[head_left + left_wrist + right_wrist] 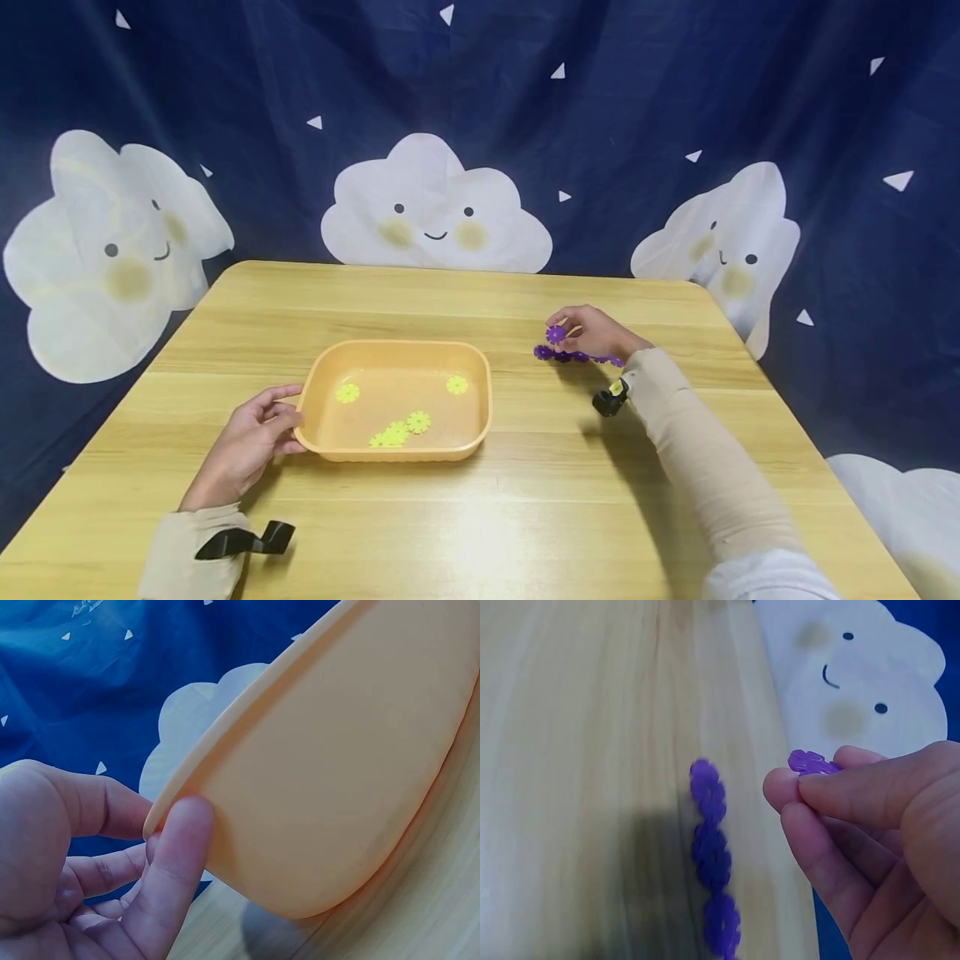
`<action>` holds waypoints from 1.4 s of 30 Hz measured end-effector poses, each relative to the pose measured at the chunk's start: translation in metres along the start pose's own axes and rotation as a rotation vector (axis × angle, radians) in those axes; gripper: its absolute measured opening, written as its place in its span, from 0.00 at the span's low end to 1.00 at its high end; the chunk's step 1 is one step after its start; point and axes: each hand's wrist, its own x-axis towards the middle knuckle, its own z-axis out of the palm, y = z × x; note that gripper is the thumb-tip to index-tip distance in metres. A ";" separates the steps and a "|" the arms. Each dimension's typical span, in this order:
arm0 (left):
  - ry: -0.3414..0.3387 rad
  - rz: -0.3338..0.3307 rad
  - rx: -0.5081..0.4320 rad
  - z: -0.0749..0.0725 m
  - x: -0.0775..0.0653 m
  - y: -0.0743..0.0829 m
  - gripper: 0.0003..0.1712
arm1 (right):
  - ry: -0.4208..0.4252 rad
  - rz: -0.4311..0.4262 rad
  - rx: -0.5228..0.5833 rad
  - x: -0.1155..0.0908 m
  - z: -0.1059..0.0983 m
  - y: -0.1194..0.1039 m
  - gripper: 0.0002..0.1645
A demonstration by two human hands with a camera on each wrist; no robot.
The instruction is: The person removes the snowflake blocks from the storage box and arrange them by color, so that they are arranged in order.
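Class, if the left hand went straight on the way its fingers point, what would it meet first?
Most likely the orange plastic tray: the left hand is pinching its left side.

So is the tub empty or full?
Neither: the tub has a few yellow flowers in it, with bare bottom showing between them.
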 end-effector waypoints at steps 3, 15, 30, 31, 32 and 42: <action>0.006 0.000 -0.008 0.000 0.000 0.000 0.26 | 0.019 0.019 0.000 -0.005 -0.002 0.007 0.23; -0.004 -0.006 0.001 0.000 0.000 0.001 0.27 | 0.089 0.099 0.019 -0.031 -0.011 0.042 0.24; -0.005 -0.033 -0.011 0.000 -0.004 -0.004 0.27 | 0.144 0.167 0.058 -0.063 -0.016 0.077 0.24; -0.009 -0.025 -0.016 0.000 -0.005 -0.005 0.26 | 0.152 0.171 0.053 -0.064 -0.016 0.079 0.24; -0.007 -0.022 -0.027 0.000 -0.005 -0.006 0.26 | 0.162 0.172 0.049 -0.066 -0.018 0.080 0.24; -0.010 0.002 -0.040 -0.001 -0.002 -0.003 0.24 | 0.205 0.133 0.037 -0.075 -0.028 0.081 0.24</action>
